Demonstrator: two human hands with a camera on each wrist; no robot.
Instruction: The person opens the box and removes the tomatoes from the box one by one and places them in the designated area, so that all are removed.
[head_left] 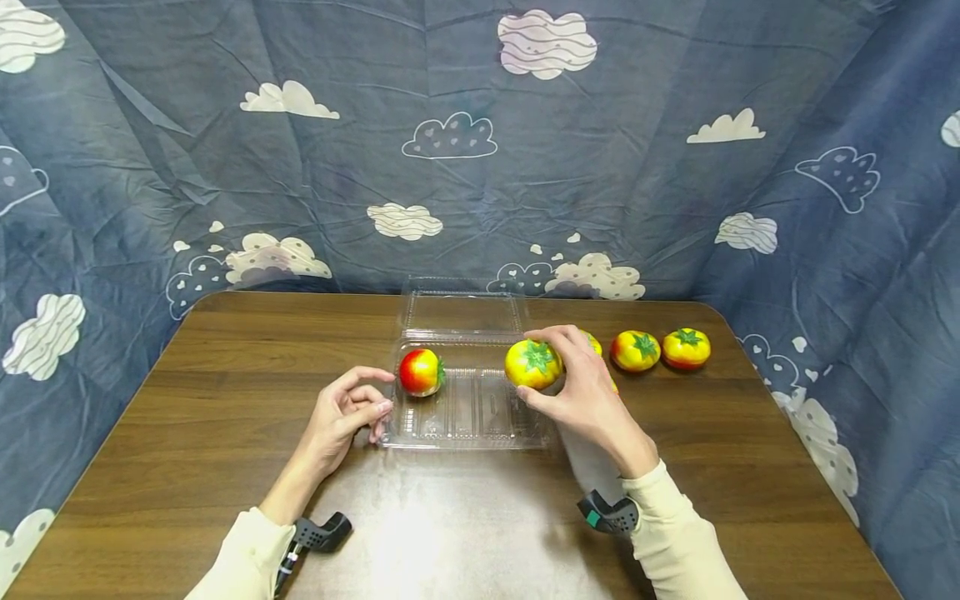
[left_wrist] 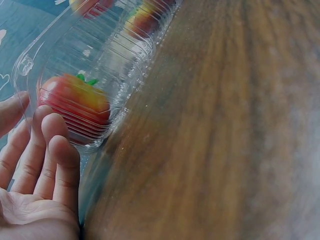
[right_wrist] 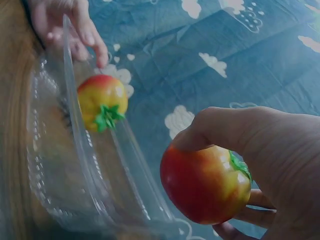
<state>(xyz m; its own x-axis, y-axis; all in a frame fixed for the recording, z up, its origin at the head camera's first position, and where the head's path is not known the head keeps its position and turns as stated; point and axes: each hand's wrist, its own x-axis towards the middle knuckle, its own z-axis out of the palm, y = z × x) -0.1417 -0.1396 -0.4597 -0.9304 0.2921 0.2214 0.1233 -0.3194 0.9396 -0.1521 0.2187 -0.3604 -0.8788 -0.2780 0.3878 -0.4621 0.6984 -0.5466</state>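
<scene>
My right hand (head_left: 588, 396) grips a red-and-yellow toy tomato (head_left: 531, 365) with a green star-shaped leaf top, holding it above the right end of a clear plastic container (head_left: 480, 417). Thumb and fingers curl round its sides, as the right wrist view confirms. Inside the container's left end lies another toy tomato (head_left: 420, 372), tipped with its leaves facing right. At that end my left hand (head_left: 337, 417) holds the container's edge. In the left wrist view its fingers (left_wrist: 65, 160) lie against the outer wall beside the tomato (left_wrist: 75, 102).
Two toy tomatoes (head_left: 635, 351) (head_left: 686, 348) sit at the right on the wooden table (head_left: 750, 467). More yellow fruit (head_left: 594, 342) shows partly behind my right hand. The container's hinged lid (head_left: 465, 312) stands open toward the cloud-patterned curtain (head_left: 450, 192).
</scene>
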